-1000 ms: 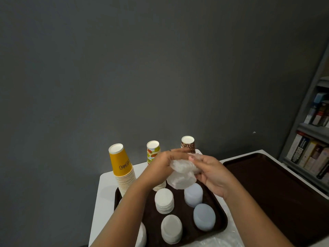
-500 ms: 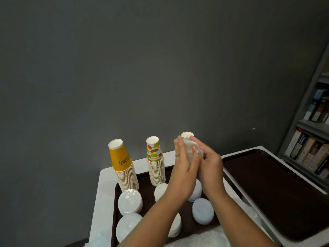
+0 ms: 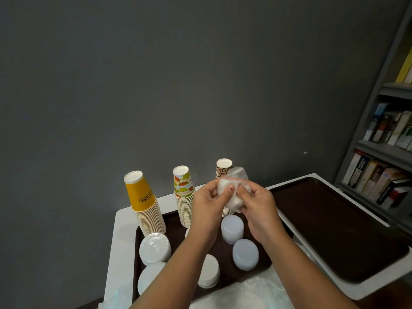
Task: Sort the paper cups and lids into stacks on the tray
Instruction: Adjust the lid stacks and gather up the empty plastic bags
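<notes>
Your white worktop (image 3: 124, 228) ends at a rounded corner on the far left, close to the dark grey wall (image 3: 178, 74). The dark brown plastic tray (image 3: 223, 250) sits near that left edge, and a second, larger dark brown tray (image 3: 334, 224) lies bare to your right, its near corner at the worktop's right edge. A grey bookshelf with books (image 3: 383, 166) stands beyond it.

Your left hand (image 3: 208, 205) and right hand (image 3: 258, 207) are together above the back of the smaller tray, both pinching a crumpled piece of thin, translucent white plastic wrap (image 3: 231, 190). What it contains you cannot tell from here.

Along the back of the tray three stacks of upside-down paper cups stand in a row: a yellow stack with black lettering (image 3: 145, 204) on the left, a stack printed with green and orange shapes (image 3: 184, 195) in the middle, and a brown-patterned stack (image 3: 223, 170) partly hidden behind your hands. In front of them sit lid stacks: two of clear, ridged lids (image 3: 155, 248) on the left, a white stack (image 3: 209, 273) under your left forearm, and two of frosted, bluish lids (image 3: 245, 254) on the right. Loose clear plastic film (image 3: 245, 293) lies over the tray's near edge.
</notes>
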Available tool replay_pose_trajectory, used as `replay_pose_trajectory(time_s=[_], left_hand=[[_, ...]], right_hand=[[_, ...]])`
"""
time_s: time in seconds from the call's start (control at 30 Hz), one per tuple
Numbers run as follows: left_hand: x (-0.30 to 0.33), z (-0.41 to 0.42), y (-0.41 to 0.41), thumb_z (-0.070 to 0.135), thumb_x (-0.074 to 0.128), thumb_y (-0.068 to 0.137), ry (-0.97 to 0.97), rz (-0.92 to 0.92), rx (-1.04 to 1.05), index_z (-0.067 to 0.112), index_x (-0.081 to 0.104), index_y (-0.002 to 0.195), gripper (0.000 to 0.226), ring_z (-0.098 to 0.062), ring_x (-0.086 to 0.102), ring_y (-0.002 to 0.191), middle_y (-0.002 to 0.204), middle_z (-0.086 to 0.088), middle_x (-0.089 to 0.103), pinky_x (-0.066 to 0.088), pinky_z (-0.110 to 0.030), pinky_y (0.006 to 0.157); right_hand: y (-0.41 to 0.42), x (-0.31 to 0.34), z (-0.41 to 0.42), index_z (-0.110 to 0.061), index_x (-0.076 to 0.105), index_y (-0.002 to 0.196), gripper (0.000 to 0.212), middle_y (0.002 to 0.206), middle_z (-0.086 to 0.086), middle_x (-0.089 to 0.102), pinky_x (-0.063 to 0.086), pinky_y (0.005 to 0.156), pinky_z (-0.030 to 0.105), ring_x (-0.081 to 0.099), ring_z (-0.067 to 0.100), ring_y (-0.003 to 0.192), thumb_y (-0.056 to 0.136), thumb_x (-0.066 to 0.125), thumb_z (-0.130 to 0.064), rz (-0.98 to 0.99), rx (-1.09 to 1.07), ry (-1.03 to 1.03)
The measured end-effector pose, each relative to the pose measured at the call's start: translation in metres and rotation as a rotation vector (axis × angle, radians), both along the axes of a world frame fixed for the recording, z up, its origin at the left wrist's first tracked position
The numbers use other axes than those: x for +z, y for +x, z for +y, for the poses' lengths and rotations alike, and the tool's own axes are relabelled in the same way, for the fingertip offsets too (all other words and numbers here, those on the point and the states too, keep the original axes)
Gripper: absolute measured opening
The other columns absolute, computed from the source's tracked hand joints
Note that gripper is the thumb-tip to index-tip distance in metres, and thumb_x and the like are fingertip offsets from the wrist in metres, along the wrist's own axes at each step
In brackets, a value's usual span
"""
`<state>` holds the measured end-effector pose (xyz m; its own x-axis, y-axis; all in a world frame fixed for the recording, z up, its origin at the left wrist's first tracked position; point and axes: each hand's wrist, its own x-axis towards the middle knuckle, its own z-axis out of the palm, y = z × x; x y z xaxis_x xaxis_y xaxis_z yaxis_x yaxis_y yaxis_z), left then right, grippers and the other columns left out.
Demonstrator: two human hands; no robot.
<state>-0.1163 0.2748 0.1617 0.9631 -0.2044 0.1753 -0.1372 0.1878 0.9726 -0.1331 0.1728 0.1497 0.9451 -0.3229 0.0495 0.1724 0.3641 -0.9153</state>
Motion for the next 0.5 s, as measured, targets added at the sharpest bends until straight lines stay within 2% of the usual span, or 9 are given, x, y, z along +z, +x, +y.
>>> replay_pose_trajectory(time_s=[0.07, 0.13, 0.23, 0.3, 0.4, 0.47, 0.5], left_hand=[[-0.006, -0.002, 0.0, 0.003, 0.065, 0.085, 0.024, 0.005, -0.006, 0.003, 0.068, 0.1, 0.015, -0.021, 0.068, 0.086, 0.094, -0.017, 0.072, 0.055, -0.027, 0.073], [-0.011, -0.005, 0.001, 0.005, 0.067, 0.084, 0.049, 0.002, -0.002, 0.003, 0.07, 0.098, 0.014, -0.026, 0.068, 0.085, 0.092, -0.018, 0.072, 0.056, -0.033, 0.075], [-0.02, -0.011, 0.003, 0.007, 0.07, 0.082, 0.074, 0.0, 0.031, 0.003, 0.071, 0.096, 0.014, -0.031, 0.069, 0.088, 0.09, -0.016, 0.073, 0.055, -0.043, 0.08], [-0.025, -0.015, 0.004, 0.008, 0.07, 0.083, 0.084, -0.006, 0.053, 0.005, 0.072, 0.095, 0.013, -0.027, 0.069, 0.086, 0.088, -0.013, 0.074, 0.055, -0.042, 0.08], [-0.03, -0.024, 0.003, 0.008, 0.069, 0.084, 0.086, -0.017, 0.03, 0.009, 0.072, 0.093, 0.01, -0.023, 0.068, 0.083, 0.086, -0.01, 0.074, 0.054, -0.04, 0.077], [-0.034, -0.032, 0.0, 0.008, 0.067, 0.085, 0.095, -0.019, -0.003, 0.014, 0.072, 0.09, 0.009, -0.018, 0.069, 0.08, 0.085, -0.007, 0.074, 0.056, -0.035, 0.073], [-0.036, -0.036, -0.002, 0.008, 0.066, 0.086, 0.102, -0.017, -0.028, 0.015, 0.072, 0.089, 0.01, -0.016, 0.069, 0.078, 0.083, -0.006, 0.074, 0.055, -0.032, 0.071]], right_hand=[[-0.003, -0.003, -0.005, -0.011, 0.066, 0.087, 0.01, 0.082, 0.01, 0.071, 0.053, 0.072, 0.038, 0.065, 0.027, 0.083, 0.089, 0.06, -0.002, 0.021, -0.071, -0.055], [-0.007, -0.008, -0.007, -0.015, 0.062, 0.087, 0.012, 0.081, 0.005, 0.071, 0.053, 0.074, 0.04, 0.066, 0.021, 0.079, 0.086, 0.065, -0.003, 0.011, -0.169, -0.151], [-0.018, -0.017, -0.007, -0.033, 0.053, 0.097, 0.034, 0.097, -0.009, 0.062, 0.053, 0.072, 0.027, 0.061, 0.008, 0.081, 0.081, 0.072, -0.01, -0.089, -0.436, -0.498], [-0.027, -0.023, -0.01, -0.032, 0.053, 0.111, 0.037, 0.113, -0.011, 0.052, 0.049, 0.082, 0.016, 0.055, 0.005, 0.099, 0.082, 0.071, -0.019, -0.247, -0.564, -0.742], [-0.035, -0.037, -0.016, -0.028, 0.048, 0.133, 0.049, 0.141, -0.007, 0.041, 0.035, 0.1, 0.008, 0.039, -0.001, 0.129, 0.086, 0.06, -0.035, -0.285, -0.418, -0.902], [-0.039, -0.044, -0.021, -0.032, 0.04, 0.138, 0.051, 0.148, -0.008, 0.037, 0.029, 0.1, 0.002, 0.03, -0.01, 0.133, 0.089, 0.058, -0.031, -0.2, -0.297, -0.874], [-0.04, -0.048, -0.025, -0.033, 0.038, 0.138, 0.051, 0.146, -0.009, 0.039, 0.031, 0.099, 0.002, 0.033, -0.01, 0.132, 0.091, 0.057, -0.025, -0.165, -0.278, -0.841]])
